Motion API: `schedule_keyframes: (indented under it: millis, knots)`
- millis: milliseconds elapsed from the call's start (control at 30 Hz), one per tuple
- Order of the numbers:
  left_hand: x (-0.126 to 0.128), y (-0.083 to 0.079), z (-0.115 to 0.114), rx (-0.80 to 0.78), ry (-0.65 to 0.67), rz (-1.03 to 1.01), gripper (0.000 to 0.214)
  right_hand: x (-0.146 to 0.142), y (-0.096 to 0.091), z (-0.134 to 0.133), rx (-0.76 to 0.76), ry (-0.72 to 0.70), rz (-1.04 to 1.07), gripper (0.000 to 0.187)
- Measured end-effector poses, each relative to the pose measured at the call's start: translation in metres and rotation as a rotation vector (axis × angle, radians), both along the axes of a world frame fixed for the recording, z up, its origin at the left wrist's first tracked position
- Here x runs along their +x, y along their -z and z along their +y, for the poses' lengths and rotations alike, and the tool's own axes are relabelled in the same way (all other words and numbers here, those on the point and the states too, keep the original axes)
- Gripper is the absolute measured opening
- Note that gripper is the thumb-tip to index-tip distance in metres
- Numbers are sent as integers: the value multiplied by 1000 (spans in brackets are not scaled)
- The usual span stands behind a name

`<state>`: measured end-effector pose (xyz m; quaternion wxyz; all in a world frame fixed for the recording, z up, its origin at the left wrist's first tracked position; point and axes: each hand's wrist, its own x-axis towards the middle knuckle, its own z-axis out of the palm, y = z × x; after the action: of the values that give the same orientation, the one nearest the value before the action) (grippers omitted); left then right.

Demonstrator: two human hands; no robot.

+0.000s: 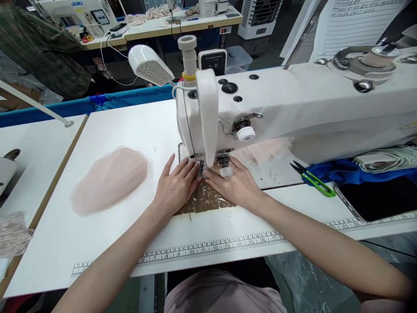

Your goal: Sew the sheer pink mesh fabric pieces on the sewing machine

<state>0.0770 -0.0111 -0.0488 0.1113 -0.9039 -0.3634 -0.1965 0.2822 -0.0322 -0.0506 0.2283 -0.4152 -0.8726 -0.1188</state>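
Note:
A white sewing machine (293,108) stands on the white table (107,243). My left hand (176,184) lies flat beside the presser foot (201,167), fingers stretched toward the needle. My right hand (236,182) rests flat on the other side, with a white ring-like piece (226,172) on one finger. Both hands press on a tape-covered brown patch (208,201) of the table at the needle plate. What lies under the fingertips is too small to make out. A heap of pale pink tulle (109,179) lies to the left of my left hand, apart from it.
Green thread snips (314,179) lie right of the machine, next to blue cloth (342,171) and a dark phone (378,200). More pink fabric (263,150) sits behind the needle. A lamp head (150,65) hangs above. Another person (39,48) sits at the far left by another machine.

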Motion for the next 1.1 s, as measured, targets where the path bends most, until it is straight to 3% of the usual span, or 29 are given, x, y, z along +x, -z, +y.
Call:
schedule_keyframes:
  millis: [233, 700, 800, 900, 967, 1033, 1100]
  knots:
    - [-1, 1, 2, -64, -37, 6, 37, 3, -2, 0, -23, 18, -7, 23]
    - [-10, -1, 4, -24, -52, -38, 29, 8, 1, 1, -33, 43, -42, 29]
    - [-11, -1, 2, -24, -21, -82, 29, 8, -3, 0, -102, 60, 7, 34]
    - [-9, -4, -2, -58, 39, -163, 33, 9, -12, -2, -358, 91, 251, 31]
    - [-7, -7, -6, -161, 111, -247, 34, 11, -20, -3, -698, 18, 535, 20]
    - [-6, -12, -9, -370, 217, -368, 22, 16, -29, -3, -1096, -129, 806, 20]
    - [-7, -18, -12, -683, 292, -523, 12, 21, -36, -1, -1387, -248, 996, 31]
